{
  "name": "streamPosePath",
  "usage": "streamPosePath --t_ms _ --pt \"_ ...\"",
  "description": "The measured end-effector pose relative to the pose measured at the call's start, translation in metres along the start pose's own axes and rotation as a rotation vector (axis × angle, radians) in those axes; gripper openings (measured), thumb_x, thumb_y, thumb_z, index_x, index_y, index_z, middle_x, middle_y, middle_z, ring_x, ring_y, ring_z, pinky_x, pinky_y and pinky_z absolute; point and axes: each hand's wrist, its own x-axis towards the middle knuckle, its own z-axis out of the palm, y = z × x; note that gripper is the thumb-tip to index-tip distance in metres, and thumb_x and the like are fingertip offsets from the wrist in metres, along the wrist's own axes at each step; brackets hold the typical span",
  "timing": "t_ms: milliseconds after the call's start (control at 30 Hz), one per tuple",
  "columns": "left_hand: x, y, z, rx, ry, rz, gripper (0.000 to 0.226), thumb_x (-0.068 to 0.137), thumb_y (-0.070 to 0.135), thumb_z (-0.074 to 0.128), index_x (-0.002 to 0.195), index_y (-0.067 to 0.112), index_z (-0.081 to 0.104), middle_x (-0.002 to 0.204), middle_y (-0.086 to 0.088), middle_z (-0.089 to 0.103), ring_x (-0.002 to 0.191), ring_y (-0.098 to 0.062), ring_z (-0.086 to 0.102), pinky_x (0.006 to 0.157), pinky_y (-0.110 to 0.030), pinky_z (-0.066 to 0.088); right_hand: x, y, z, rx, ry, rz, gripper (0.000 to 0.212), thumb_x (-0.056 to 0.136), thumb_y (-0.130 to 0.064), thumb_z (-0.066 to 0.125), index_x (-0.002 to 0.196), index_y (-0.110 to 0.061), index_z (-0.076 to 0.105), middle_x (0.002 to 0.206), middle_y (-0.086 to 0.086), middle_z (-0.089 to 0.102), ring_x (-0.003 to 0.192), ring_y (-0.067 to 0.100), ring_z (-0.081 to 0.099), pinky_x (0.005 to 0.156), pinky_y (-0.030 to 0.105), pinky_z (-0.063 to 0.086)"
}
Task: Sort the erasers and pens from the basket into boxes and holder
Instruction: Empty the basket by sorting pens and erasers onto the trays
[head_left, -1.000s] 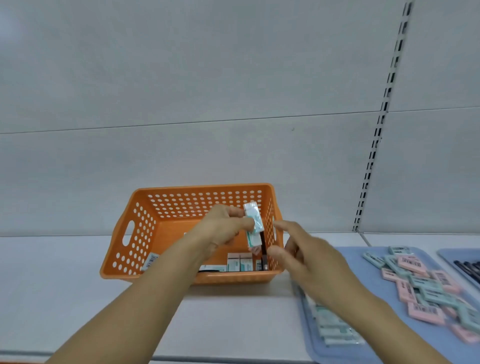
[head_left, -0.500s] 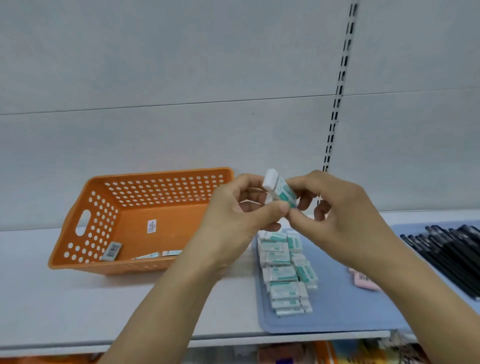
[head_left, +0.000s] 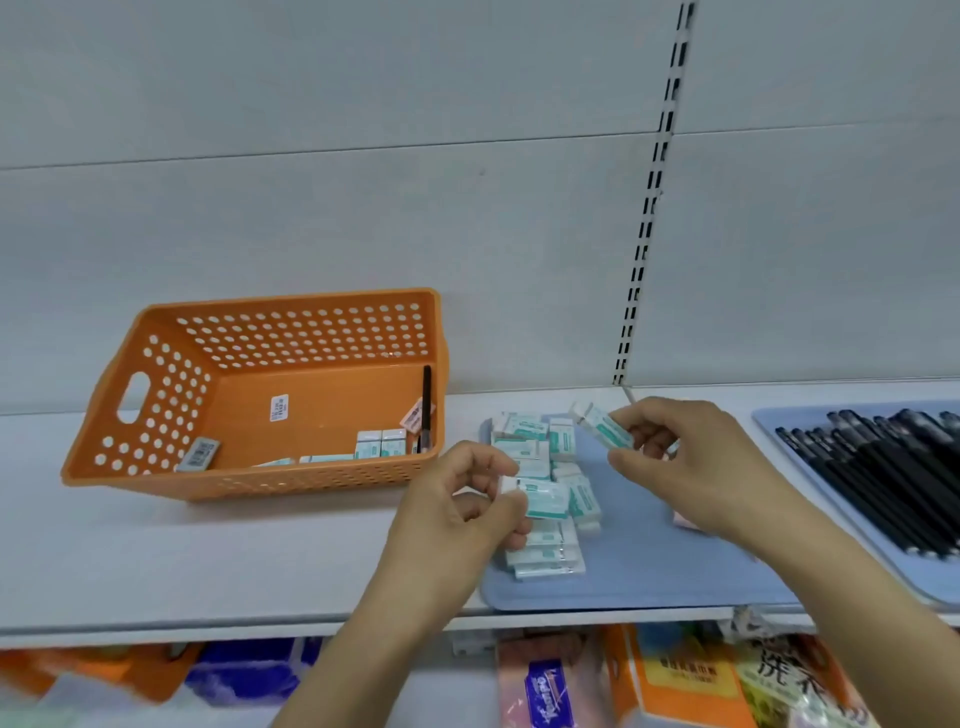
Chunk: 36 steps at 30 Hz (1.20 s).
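An orange perforated basket stands on the white shelf at the left. Inside lie a black pen, a pink eraser, a grey eraser and several white-and-teal erasers. My left hand pinches one white-and-teal eraser over a pile of like erasers on a blue tray. My right hand pinches a second white-and-teal eraser above the same tray. Part of a pink eraser peeks out under my right wrist.
A second blue tray at the right holds several black pens. A slotted upright runs up the grey back wall. Below the shelf edge sit packaged goods on a lower level.
Both hands held the erasers together in front of me; now they have parted, one eraser in each, and dropped toward the blue tray. The view has shifted slightly left.
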Motion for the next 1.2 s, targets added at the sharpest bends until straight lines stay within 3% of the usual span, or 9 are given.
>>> streamPosePath --t_ms 167,367,467,533,667,800,933,1100,1200 --pt "0.000 -0.008 0.004 -0.053 0.082 -0.010 0.016 0.083 -0.005 0.068 0.090 0.008 0.062 0.067 0.004 0.058 0.064 -0.024 0.068 0.056 -0.026 0.054 -0.005 -0.002 0.013 -0.158 -0.022 0.099 0.010 0.084 -0.033 0.067 0.090 -0.032 0.060 0.082 -0.014 0.059 0.075 0.001 0.055 0.070 0.027 0.048" --pt "-0.002 -0.011 0.007 -0.047 0.117 -0.003 0.010 0.087 0.004 0.068 0.092 0.011 0.062 0.067 -0.005 0.063 0.058 -0.014 0.064 0.050 -0.019 0.046 -0.010 -0.006 0.034 -0.344 -0.130 0.105 0.037 0.086 -0.056 0.059 0.114 -0.032 0.053 0.098 -0.015 0.055 0.088 0.005 0.053 0.072 0.027 0.046" --pt "-0.001 -0.008 0.009 -0.072 0.116 -0.015 0.008 0.089 0.006 0.066 0.095 0.009 0.062 0.069 -0.008 0.063 0.055 -0.010 0.061 0.051 -0.019 0.046 -0.010 -0.007 0.023 -0.240 -0.088 -0.120 0.032 0.089 -0.044 0.060 0.120 -0.039 0.053 0.111 -0.019 0.048 0.096 -0.003 0.045 0.076 0.013 0.037" --pt "0.001 -0.006 0.011 -0.120 0.124 -0.023 0.008 0.090 0.007 0.064 0.097 0.008 0.062 0.070 -0.010 0.063 0.056 -0.010 0.060 0.052 -0.020 0.047 -0.010 -0.014 0.017 -0.146 -0.179 -0.299 0.037 0.090 -0.027 0.061 0.124 -0.041 0.054 0.117 -0.024 0.048 0.106 -0.011 0.040 0.080 0.003 0.032" --pt "0.004 0.000 0.012 -0.170 0.136 -0.010 0.009 0.090 0.007 0.064 0.099 0.008 0.062 0.073 -0.013 0.063 0.060 -0.017 0.062 0.058 -0.025 0.052 -0.010 -0.029 0.015 -0.128 -0.251 -0.369 0.043 0.087 -0.025 0.063 0.126 -0.041 0.053 0.110 -0.030 0.048 0.101 -0.020 0.038 0.079 0.001 0.030" --pt "-0.001 0.009 0.010 -0.146 0.062 -0.042 0.025 0.092 0.013 0.063 0.114 0.021 0.054 0.093 -0.007 0.070 0.075 -0.018 0.071 0.069 -0.027 0.058 0.005 -0.029 0.017 -0.238 -0.114 -0.405 0.023 0.087 -0.033 0.065 0.110 -0.034 0.064 0.088 -0.025 0.053 0.085 -0.013 0.047 0.070 0.008 0.035" --pt "-0.022 0.021 -0.014 0.266 -0.051 0.094 0.024 0.088 0.041 0.065 0.110 0.045 0.056 0.100 0.020 0.068 0.086 -0.008 0.068 0.077 -0.035 0.058 0.033 -0.025 0.027 -0.349 -0.032 -0.295 0.012 0.085 -0.032 0.062 0.096 -0.027 0.065 0.089 -0.010 0.060 0.085 0.011 0.053 0.075 0.038 0.049" --pt "-0.028 0.050 -0.094 0.436 0.311 0.274 0.011 0.087 0.035 0.065 0.097 0.038 0.067 0.095 0.026 0.068 0.092 0.004 0.062 0.074 -0.013 0.050 0.050 -0.016 0.050 -0.594 -0.277 -0.247 0.029 0.092 -0.040 0.057 0.119 -0.031 0.062 0.111 -0.008 0.052 0.107 0.013 0.047 0.087 0.029 0.043" --pt "-0.004 0.048 -0.178 0.683 0.666 0.300 0.032 0.089 0.037 0.062 0.121 0.035 0.057 0.123 0.015 0.058 0.115 -0.010 0.054 0.093 -0.034 0.048 0.052 -0.032 0.054 -0.350 -0.044 -0.295 0.008 0.090 -0.030 0.064 0.093 -0.037 0.063 0.094 -0.014 0.058 0.094 0.011 0.054 0.076 0.029 0.043"
